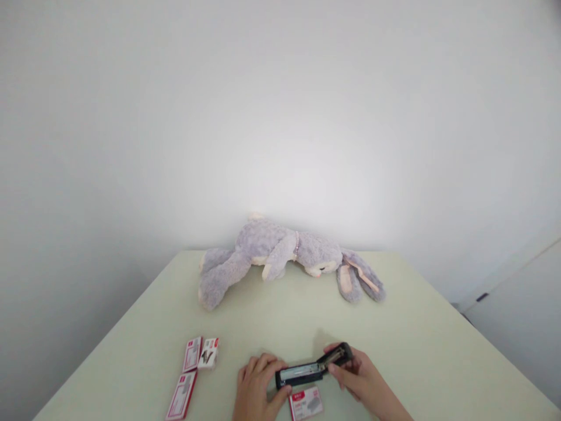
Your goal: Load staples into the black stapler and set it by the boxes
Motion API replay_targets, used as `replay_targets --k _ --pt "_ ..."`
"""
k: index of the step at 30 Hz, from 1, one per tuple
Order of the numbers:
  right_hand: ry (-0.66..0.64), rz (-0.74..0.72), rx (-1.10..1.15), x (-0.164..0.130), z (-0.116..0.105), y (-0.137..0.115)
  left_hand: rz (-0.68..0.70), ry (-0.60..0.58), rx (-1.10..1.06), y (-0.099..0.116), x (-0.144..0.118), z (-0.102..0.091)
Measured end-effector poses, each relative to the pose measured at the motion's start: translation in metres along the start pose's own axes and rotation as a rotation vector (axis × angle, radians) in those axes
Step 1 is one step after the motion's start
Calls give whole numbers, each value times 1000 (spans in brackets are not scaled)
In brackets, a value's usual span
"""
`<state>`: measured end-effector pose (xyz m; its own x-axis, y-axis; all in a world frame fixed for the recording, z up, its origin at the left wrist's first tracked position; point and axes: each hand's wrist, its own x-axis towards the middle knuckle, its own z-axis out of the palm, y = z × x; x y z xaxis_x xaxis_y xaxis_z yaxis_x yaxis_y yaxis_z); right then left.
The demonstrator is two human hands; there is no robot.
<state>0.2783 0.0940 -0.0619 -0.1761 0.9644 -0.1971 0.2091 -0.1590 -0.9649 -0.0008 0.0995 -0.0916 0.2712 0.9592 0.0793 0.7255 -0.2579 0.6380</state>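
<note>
We held the stapler (313, 368) opened: left hand (256, 389) clamped on its base, right hand (357, 374) pinching the raised lid (staples apparently loaded); keeping the base flat steadied it.

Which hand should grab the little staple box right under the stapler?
Probably the left hand: its fingers lie beside the staple box, and it only steadies the stapler. The right hand is holding the raised lid.
</note>
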Motion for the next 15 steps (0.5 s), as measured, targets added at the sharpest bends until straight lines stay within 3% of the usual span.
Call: replay_targets --k 4,8,12,15 --pt "-49 -137 -381 18 26 -34 7 -4 0 -2 -2 3" --pt "-60 -133 -692 25 48 -40 3 21 13 -5 -3 4" --pt "-66 -145 -746 24 53 -39 27 102 33 -9 -13 5" --pt "-92 -148 -743 24 51 -41 104 128 92 -4 -27 20"
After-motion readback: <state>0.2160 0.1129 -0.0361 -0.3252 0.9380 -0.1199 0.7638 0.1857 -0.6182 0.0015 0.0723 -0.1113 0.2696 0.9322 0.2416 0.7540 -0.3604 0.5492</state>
